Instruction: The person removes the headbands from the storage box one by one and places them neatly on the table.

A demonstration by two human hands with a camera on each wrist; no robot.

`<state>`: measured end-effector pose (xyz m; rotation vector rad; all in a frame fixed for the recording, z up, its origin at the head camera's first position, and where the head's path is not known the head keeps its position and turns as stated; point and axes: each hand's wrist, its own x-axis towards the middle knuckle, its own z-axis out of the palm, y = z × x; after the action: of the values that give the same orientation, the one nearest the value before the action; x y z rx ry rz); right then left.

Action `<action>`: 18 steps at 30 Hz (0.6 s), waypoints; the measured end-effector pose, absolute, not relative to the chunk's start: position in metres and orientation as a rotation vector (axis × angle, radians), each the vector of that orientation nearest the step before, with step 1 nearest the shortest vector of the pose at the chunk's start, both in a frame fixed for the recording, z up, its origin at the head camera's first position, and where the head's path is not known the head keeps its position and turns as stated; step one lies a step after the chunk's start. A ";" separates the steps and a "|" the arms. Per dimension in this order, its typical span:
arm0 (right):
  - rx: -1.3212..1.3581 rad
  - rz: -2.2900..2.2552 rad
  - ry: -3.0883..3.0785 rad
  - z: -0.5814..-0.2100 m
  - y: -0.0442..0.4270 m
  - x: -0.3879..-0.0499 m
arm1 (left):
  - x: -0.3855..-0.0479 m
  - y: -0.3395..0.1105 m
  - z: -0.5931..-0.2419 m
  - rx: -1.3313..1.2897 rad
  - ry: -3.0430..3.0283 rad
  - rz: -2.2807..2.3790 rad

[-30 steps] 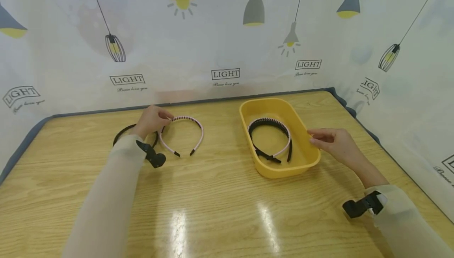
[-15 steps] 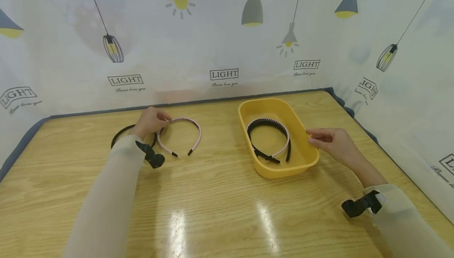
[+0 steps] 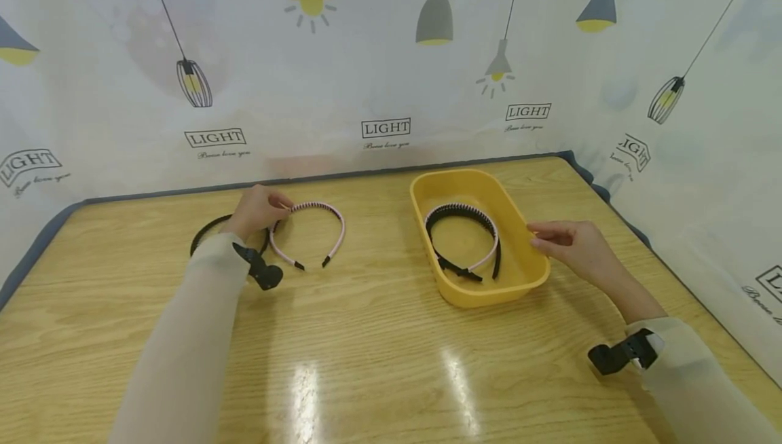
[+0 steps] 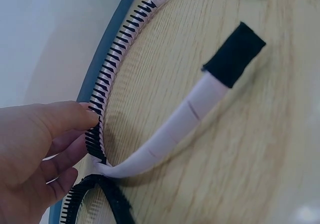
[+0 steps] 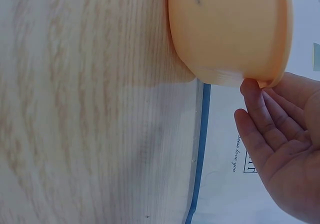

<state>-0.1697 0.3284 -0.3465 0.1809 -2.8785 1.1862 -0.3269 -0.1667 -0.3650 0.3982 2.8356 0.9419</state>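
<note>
The left hand (image 3: 255, 210) pinches the toothed band of a pink headband (image 3: 339, 216) at its upper left; in the left wrist view the thumb (image 4: 75, 116) lies on the black teeth of the pink headband (image 4: 150, 151). A black headband (image 3: 204, 232) lies to the left, partly hidden by that hand, and its arch shows beside the pink one in the left wrist view. The right hand (image 3: 580, 246) pinches the right rim of a yellow basket (image 3: 482, 298). In the right wrist view, fingers of the right hand (image 5: 290, 139) meet the basket's edge (image 5: 230, 44).
Inside the basket a pink headband (image 3: 496, 244) and black headbands (image 3: 444, 266) lie overlapping. The wooden table (image 3: 366, 356) ends at a dark blue edge against a wall covering (image 3: 342, 77) printed with lamps. A black wrist camera is strapped over each sleeve.
The view has shifted slightly, moving everything a little to the left. The pink headband has shifted very slightly left with the left hand. The right hand stays at the basket rim.
</note>
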 end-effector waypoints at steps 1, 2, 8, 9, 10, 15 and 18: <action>0.183 1.191 -2.876 -0.346 0.328 -0.170 | -0.327 -0.167 -0.365 0.398 2.836 0.941; 0.187 1.191 -2.874 -0.346 0.329 -0.170 | -0.327 -0.166 -0.365 0.397 2.838 0.939; 0.202 1.184 -2.865 -0.347 0.329 -0.169 | -0.327 -0.166 -0.366 0.392 2.838 0.941; 0.201 1.184 -2.865 -0.347 0.329 -0.169 | -0.327 -0.166 -0.366 0.388 2.837 0.939; 0.201 1.184 -2.865 -0.348 0.329 -0.169 | -0.327 -0.167 -0.365 0.381 2.836 0.937; 0.192 1.183 -2.869 -0.349 0.329 -0.170 | -0.326 -0.167 -0.360 0.340 2.826 0.940; 0.188 1.183 -2.870 -0.349 0.330 -0.170 | -0.326 -0.166 -0.356 0.361 2.834 0.930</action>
<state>-0.1702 0.3295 -0.3491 0.1877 -2.8702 1.1833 -0.3258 -0.1663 -0.3558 0.3614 2.8341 0.9304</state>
